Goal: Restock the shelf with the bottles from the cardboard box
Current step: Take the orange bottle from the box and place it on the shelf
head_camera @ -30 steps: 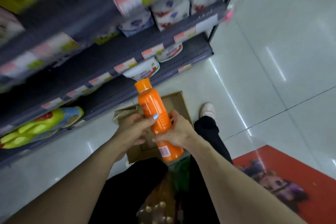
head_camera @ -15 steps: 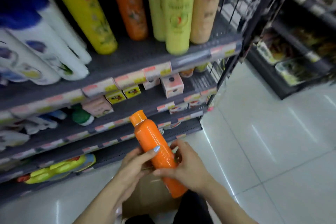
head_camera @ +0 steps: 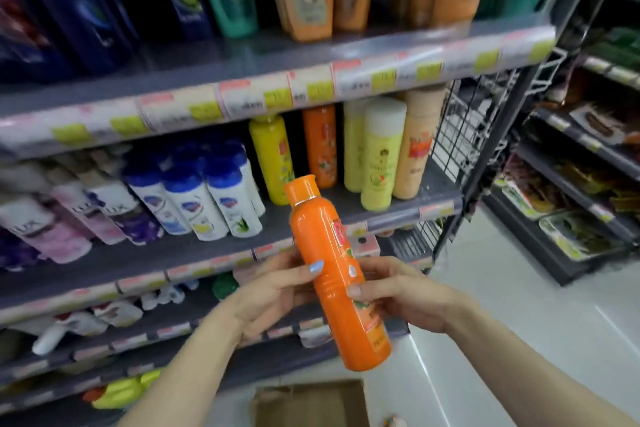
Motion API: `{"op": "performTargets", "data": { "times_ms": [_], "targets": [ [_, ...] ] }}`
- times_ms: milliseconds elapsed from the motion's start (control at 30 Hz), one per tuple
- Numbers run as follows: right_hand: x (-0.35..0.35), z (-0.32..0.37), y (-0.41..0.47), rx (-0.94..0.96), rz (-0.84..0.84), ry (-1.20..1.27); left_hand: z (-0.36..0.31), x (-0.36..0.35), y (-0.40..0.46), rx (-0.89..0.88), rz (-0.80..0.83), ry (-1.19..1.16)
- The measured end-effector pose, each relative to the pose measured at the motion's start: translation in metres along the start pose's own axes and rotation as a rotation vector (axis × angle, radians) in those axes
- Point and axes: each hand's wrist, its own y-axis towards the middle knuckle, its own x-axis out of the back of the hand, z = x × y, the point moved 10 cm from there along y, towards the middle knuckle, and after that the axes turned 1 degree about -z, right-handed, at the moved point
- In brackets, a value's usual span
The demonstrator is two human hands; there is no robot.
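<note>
- Orange bottle [head_camera: 334, 270] gripped at mid-body by left hand [head_camera: 273, 295] and right hand [head_camera: 398, 291], cap tilted up-left toward the shelf [head_camera: 311, 222].
- Probably aimed beside the matching orange bottle on the shelf [head_camera: 320, 146].
- Cardboard box [head_camera: 308, 404] below, on the floor.

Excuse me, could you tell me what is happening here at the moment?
A person is restocking a shop shelf. Both hands, left hand and right hand, hold an orange bottle tilted in front of the shelf, where a matching orange bottle on the shelf stands between yellow ones. The cardboard box sits on the floor below.
</note>
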Motion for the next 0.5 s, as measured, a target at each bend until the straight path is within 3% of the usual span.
{"op": "performTargets", "data": {
  "times_ms": [167, 500],
  "targets": [
    [0.016, 0.054, 0.018, 0.165, -0.194, -0.022, -0.04, 0.034, -0.002, -0.112, -0.173, 0.017],
    [0.076, 0.085, 0.074, 0.321, -0.613, 0.097, -0.013, 0.09, -0.01, 0.113, -0.373, 0.186]
  ]
}}
